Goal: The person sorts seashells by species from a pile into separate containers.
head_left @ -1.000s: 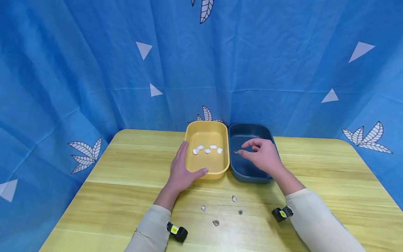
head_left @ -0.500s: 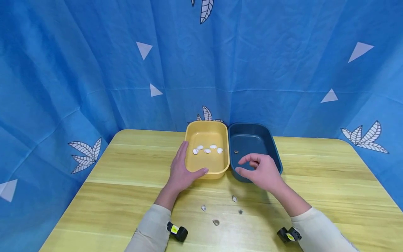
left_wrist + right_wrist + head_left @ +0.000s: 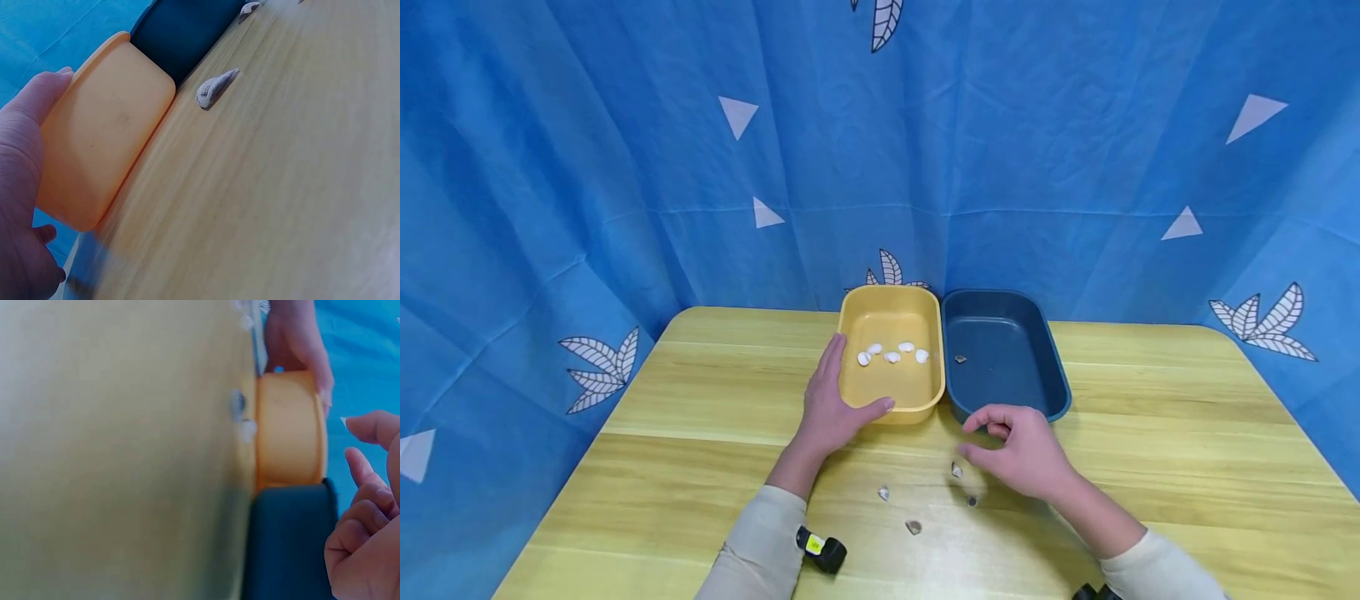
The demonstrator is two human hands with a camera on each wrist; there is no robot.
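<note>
Small white shells (image 3: 892, 357) lie in the yellow bin (image 3: 891, 413), and one dark shell (image 3: 960, 359) lies in the navy bin (image 3: 1011, 367) beside it. My left hand (image 3: 833, 408) rests at the yellow bin's near left corner, fingers straight along its side and thumb on the front rim. Over the table just in front of the navy bin is my right hand (image 3: 1022, 450), its thumb and index finger apart with nothing between them. Below it on the table lie a pale shell (image 3: 957, 470) and a small dark shell (image 3: 972, 501).
Two more loose shells, a pale one (image 3: 883, 493) and a brownish one (image 3: 913, 527), lie on the wooden table (image 3: 715, 400) nearer the front. A blue curtain (image 3: 850, 150) hangs behind the bins at the table's back edge.
My right hand has drawn back out of the navy bin toward the front, leaving the dark shell inside. The left hand stays in place at the yellow bin.
</note>
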